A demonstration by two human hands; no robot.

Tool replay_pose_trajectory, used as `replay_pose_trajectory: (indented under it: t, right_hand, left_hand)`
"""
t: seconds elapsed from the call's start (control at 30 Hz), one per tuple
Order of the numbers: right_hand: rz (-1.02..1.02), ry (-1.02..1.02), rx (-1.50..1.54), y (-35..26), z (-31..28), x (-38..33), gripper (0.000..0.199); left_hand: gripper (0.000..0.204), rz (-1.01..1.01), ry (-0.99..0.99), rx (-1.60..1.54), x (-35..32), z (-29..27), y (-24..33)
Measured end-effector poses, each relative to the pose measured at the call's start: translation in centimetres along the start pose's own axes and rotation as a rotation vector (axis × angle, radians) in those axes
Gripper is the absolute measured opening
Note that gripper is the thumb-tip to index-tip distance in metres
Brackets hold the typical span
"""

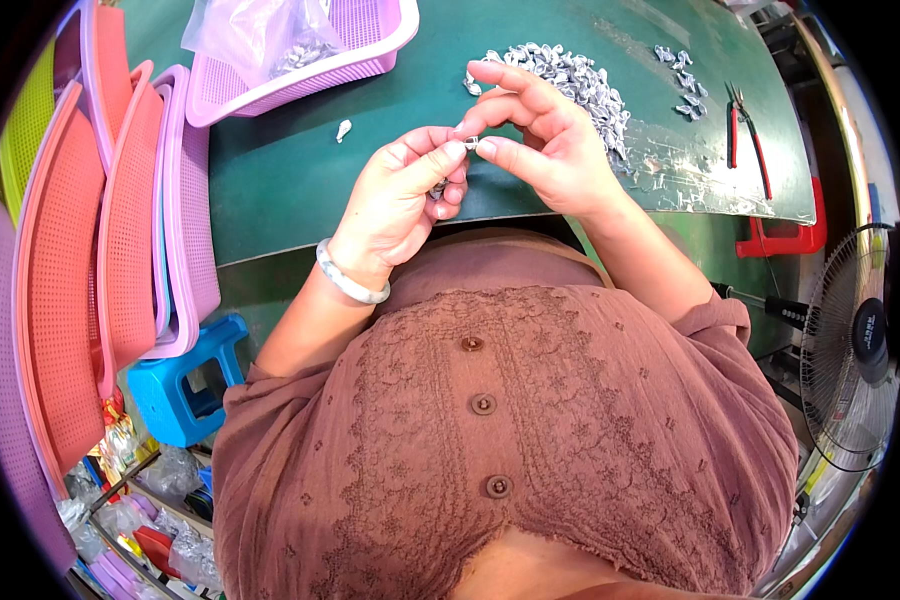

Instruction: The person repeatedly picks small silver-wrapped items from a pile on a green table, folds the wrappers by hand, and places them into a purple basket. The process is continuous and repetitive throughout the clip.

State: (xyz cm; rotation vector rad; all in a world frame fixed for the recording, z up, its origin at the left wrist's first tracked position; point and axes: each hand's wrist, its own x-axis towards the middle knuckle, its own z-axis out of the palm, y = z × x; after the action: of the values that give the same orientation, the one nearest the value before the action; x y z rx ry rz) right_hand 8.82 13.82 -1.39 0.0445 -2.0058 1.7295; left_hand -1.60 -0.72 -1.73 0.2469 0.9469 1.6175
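Note:
My left hand (pixel 395 190), with a pale bangle at its wrist, is closed above the green table's near edge. Its thumb and forefinger pinch a small silver-grey piece (pixel 471 144). More grey bits (pixel 438 188) show under its curled fingers, partly hidden. From the other side, my right hand (pixel 555 140) brings thumb and forefinger together at the same piece; its other fingers are bent and raised. Beyond the right hand lies a heap of small grey curled pieces (pixel 580 85). A single similar piece (pixel 344 131) lies left of my hands.
A purple basket (pixel 370 60) holding a clear bag (pixel 255 40) of grey pieces sits far left. Red-handled pliers (pixel 750 145) and a small group of pieces (pixel 682 80) lie right. Stacked baskets (pixel 130 220), a blue stool (pixel 185 380), a red stool (pixel 810 225) and a fan (pixel 850 340) surround me.

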Motion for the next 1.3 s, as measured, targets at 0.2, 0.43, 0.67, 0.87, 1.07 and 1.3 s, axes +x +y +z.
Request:
replay_pose_trajectory:
  t: [0.2,0.43,0.67,0.87,1.07,1.3]
  right_hand:
    - [0.037,0.087,-0.044,0.2,0.3,-0.6,0.048]
    - [0.155,0.001,0.030,-0.9,0.1,-1.0,0.047]
    - [0.191,0.041,0.054,-0.8,0.1,-1.0,0.044]
    - [0.213,0.048,0.096,-0.5,0.1,-1.2,0.043]
    - [0.219,0.056,0.115,-0.5,0.2,-1.2,0.043]
    - [0.179,0.062,0.052,-0.7,0.3,-1.3,0.044]
  left_hand:
    - [0.007,0.133,0.030,0.059,0.0,0.4,-0.1]
    - [0.009,0.358,0.148,0.415,-0.3,1.2,-0.4]
    - [0.013,0.389,0.131,0.437,-0.3,1.3,-0.6]
    - [0.014,0.377,0.131,0.437,-0.4,1.4,-0.5]
    - [0.011,0.368,0.139,0.433,-0.4,1.3,-0.6]
    - [0.010,0.362,0.138,0.430,-0.4,1.2,-0.6]
